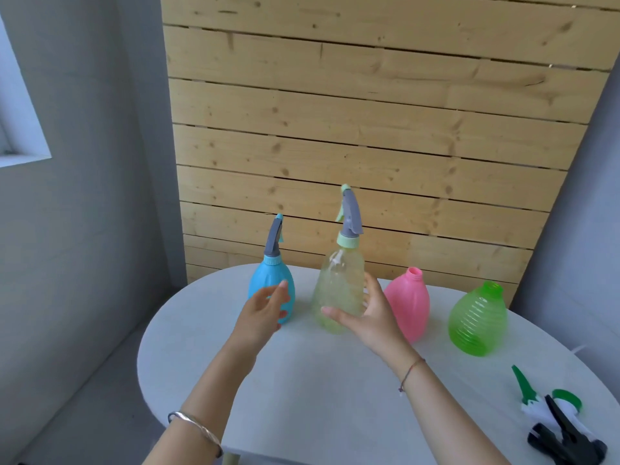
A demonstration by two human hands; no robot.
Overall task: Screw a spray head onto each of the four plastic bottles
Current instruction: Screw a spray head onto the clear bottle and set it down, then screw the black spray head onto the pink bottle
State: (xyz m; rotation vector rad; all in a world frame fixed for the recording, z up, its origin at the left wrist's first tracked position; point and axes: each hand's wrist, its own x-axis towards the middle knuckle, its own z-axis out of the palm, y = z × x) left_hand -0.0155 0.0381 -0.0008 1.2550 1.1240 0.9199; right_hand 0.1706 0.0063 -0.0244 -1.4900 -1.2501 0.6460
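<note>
Four bottles stand in a row on the white table [302,380]. The blue bottle [268,283] at the left carries a grey spray head. Beside it, the clear yellow-green bottle [339,286] carries a grey head with a pale green collar. The pink bottle [411,303] and the ribbed green bottle [478,318] have bare necks. My left hand [263,313] hovers open in front of the blue bottle. My right hand [367,317] is open just beside the clear bottle's right flank, fingers spread. Two loose spray heads lie at the right front: a green and white one [536,399] and a black one [567,437].
A wall of pale wooden planks [369,129] rises right behind the table. Grey walls flank it, with a window ledge [20,159] at the far left. The table's rounded edge falls away at the left and front.
</note>
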